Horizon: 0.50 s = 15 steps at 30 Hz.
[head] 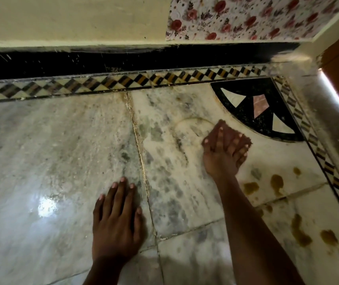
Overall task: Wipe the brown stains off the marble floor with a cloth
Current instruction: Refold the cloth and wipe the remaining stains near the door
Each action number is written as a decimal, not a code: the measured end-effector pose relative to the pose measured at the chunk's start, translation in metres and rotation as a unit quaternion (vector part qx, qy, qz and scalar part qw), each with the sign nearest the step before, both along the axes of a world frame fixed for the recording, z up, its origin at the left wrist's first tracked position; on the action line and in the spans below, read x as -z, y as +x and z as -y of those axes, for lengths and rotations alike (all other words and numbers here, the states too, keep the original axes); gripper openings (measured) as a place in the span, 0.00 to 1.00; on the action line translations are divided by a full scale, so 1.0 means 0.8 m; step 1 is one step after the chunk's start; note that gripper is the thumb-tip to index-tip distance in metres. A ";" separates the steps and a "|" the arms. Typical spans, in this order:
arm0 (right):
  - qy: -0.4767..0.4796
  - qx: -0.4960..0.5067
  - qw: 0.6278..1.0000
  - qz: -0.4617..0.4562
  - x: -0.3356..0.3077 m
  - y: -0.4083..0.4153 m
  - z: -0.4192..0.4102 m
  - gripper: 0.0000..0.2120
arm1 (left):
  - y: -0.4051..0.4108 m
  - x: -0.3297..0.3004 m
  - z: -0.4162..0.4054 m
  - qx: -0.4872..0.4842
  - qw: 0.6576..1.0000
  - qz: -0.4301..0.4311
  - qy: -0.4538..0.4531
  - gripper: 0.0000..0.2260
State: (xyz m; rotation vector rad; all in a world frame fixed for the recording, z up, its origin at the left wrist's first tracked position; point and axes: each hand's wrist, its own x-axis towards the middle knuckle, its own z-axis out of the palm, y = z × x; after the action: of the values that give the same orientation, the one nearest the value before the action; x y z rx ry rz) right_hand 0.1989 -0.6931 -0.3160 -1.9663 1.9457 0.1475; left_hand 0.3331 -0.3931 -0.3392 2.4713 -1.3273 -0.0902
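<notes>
Brown stains (276, 183) are lingering at lower right as the right hand (224, 150) is pressing a cloth (246, 140) mid-frame, left hand (116, 221) lying flat, empty, on marble (41, 151).

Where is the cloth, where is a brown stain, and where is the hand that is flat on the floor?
cloth (246, 140): head view, its edge past the fingertips.
brown stain (277, 182): head view, middle of the blob.
left hand (116, 227): head view, its back.

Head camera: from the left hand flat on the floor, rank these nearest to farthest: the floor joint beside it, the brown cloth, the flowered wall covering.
1. Floor joint, just right of the left hand.
2. Brown cloth, under the right hand, up and right.
3. Flowered wall covering, top right.
</notes>
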 end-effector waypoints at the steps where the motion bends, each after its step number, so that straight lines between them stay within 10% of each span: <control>1: 0.011 0.030 0.999 0.021 0.000 0.031 0.025 0.35 | -0.001 0.002 0.000 0.001 1.000 0.000 -0.006 0.29; 9: -0.006 -0.299 0.953 0.035 0.005 0.077 -0.038 0.33 | -0.002 -0.002 0.002 -0.002 1.000 0.012 -0.006 0.28; 15: 0.016 -0.090 0.996 0.000 0.003 0.031 0.016 0.37 | 0.000 0.000 0.000 0.006 1.000 0.002 0.011 0.29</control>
State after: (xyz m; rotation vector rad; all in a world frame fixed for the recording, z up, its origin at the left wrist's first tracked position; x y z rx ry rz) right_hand 0.2240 -0.7057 -0.3184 -2.1192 1.7519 0.2249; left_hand 0.3335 -0.3935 -0.3391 2.4827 -1.3513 -0.1027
